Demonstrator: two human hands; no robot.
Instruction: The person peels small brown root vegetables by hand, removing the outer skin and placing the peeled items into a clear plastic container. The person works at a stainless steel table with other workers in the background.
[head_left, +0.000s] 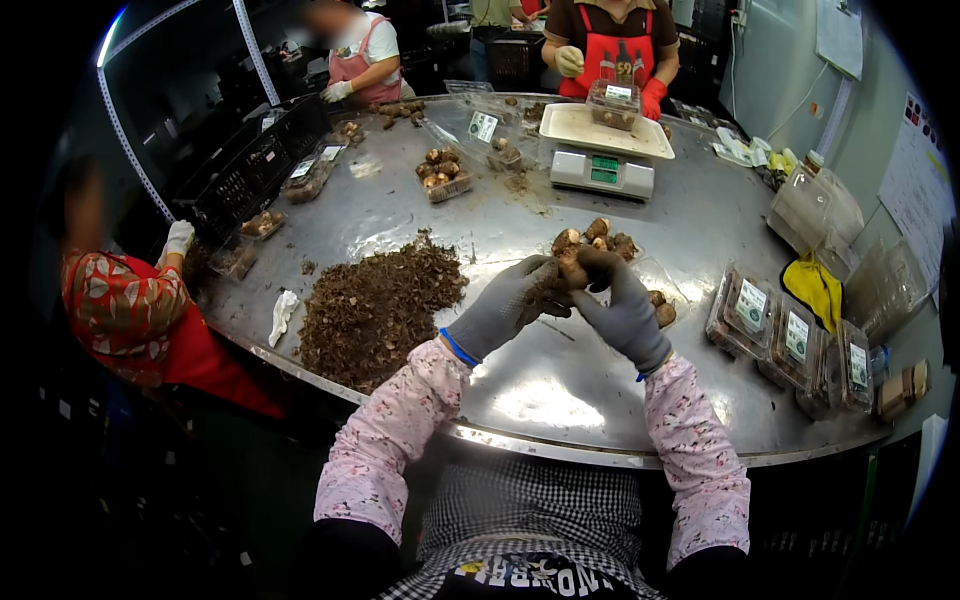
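A brown taro corm (572, 271) is pinched between my two gloved hands above the steel table (517, 409). My left hand (514, 300), in a grey glove with a soiled palm, holds it from the left. On the other side, my right hand (626, 307) grips it with thumb and fingers, partly covering it. Just beyond my fingers lies a small heap of taro corms (598, 226). Right of my right hand, more corms (664, 313) sit in what looks like a clear plastic tray, partly hidden. A large pile of brown peel scraps (379, 311) lies left of my left hand.
Labelled clear clamshell boxes (780, 330) stand at the right beside a yellow-and-black glove (814, 289). A digital scale (602, 174) bears a filled box, with a co-worker behind it. An open box of corms (448, 187) stands farther back. Two other co-workers stand at the left.
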